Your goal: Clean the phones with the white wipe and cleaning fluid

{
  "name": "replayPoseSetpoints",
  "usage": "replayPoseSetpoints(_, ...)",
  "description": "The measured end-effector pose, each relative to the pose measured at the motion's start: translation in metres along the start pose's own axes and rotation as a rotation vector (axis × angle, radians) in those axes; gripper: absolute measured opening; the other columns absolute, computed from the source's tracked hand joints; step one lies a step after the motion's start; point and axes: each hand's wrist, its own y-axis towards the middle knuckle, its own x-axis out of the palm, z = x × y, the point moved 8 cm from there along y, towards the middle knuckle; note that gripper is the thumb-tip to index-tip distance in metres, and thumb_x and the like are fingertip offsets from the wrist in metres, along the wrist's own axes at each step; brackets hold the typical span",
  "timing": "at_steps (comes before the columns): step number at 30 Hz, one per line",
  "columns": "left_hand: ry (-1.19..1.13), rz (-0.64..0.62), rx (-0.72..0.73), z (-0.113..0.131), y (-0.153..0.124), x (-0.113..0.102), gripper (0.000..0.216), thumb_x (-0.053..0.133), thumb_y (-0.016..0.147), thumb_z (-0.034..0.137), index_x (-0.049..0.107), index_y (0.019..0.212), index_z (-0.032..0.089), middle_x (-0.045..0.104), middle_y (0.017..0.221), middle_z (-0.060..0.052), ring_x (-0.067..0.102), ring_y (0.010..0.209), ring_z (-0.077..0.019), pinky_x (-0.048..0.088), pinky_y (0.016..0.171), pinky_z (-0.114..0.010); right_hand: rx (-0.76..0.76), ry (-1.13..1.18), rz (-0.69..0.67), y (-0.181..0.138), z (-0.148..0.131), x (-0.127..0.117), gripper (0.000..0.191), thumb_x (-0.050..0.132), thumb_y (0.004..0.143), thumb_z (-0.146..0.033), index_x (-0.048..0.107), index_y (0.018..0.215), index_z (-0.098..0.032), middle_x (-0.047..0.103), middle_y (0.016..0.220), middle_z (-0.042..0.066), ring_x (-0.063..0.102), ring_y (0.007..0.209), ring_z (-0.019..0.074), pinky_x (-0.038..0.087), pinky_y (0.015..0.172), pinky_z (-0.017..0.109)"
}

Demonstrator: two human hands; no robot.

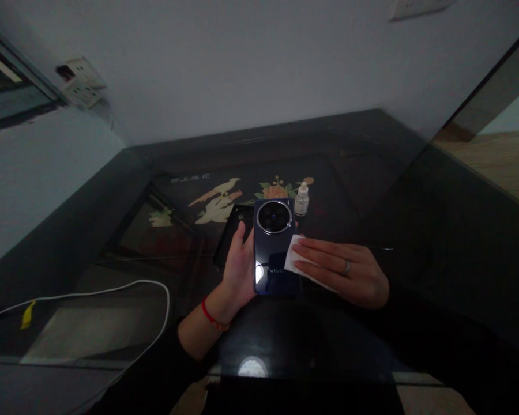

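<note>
A dark blue phone (273,242) lies back side up, its round camera ring toward the far end. My left hand (239,271) grips its left edge, fingers wrapped under it. My right hand (343,271), fingers stretched flat and together, presses a white wipe (294,259) against the phone's right edge. A ring shows on one right finger, a red string on my left wrist.
A small white-capped bottle (301,199) stands just beyond the phone. A black phone case (230,230) lies left of the phone. A white cable (112,291) curves over the dark glass table (372,190) at the left. Wall sockets (82,83) sit at upper left.
</note>
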Motion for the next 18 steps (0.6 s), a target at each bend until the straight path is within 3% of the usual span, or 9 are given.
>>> replayPoseSetpoints(10,-0.011,-0.041,-0.033,0.001,0.001,-0.003,0.062,0.026,0.095,0.055,0.038,0.145,0.021,0.061,0.129,-0.012,0.058,0.117,-0.0292,0.037,0.103,-0.045,0.027,0.205,-0.019,-0.002,-0.003,0.011,0.030,0.040,0.099,-0.013,0.060,0.121,-0.010,0.065,0.126,0.013,0.039,0.137,0.0227,0.054,0.098,0.040)
replayPoseSetpoints(18,-0.057,-0.050,-0.030,0.002,0.001,-0.002,0.062,0.021,0.096,0.055,0.033,0.147,0.021,0.061,0.127,-0.013,0.058,0.116,-0.0294,0.035,0.104,-0.046,0.056,0.279,0.011,-0.005,-0.002,0.010,0.029,0.043,0.097,-0.011,0.058,0.122,-0.008,0.064,0.126,0.016,0.046,0.133,0.0218,0.056,0.094,0.038)
